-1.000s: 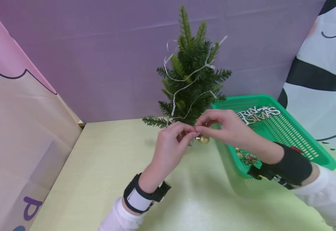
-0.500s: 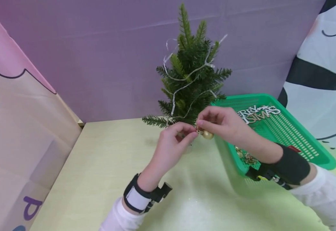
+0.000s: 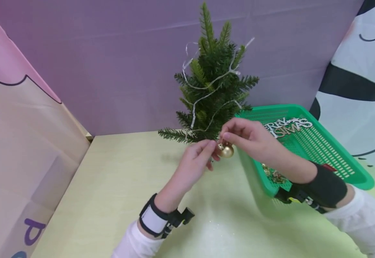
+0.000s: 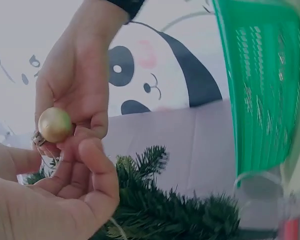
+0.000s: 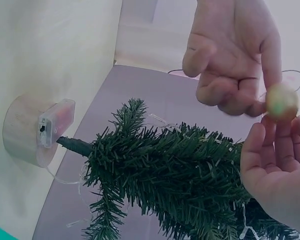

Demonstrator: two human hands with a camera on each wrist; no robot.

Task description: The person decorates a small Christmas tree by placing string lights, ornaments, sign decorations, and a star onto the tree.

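A pale yellow-green surface (image 3: 116, 186) is bounded at the back by a mauve panel and at the sides by printed cartoon panels. A small artificial tree (image 3: 211, 89), wound with a white light string (image 3: 203, 98), is set upright near the back edge; its round wooden base (image 5: 25, 130) and the battery box (image 5: 55, 122) are shown in the right wrist view. A green basket (image 3: 307, 143) is placed just to the right of the tree, with a white lettered sign (image 3: 287, 127) and some small gold pieces (image 3: 273, 175) lying in it.

A gold ball ornament (image 3: 227, 151) is held in front of the lowest branches, clear of the surface. The right hand (image 3: 252, 138) is closed in a narrow pinch grip on the cap of the ball. The left hand (image 3: 195, 161) is brought up against the ball from the left, its fingertips (image 4: 90, 150) touching it beneath; whether the hanging loop is pinched there cannot be told.

The step in hand is judged to be preparation of the ornament for hanging. For the next move, the loop must be spread open and guided over a branch tip, with the ball supported until the loop is seated.
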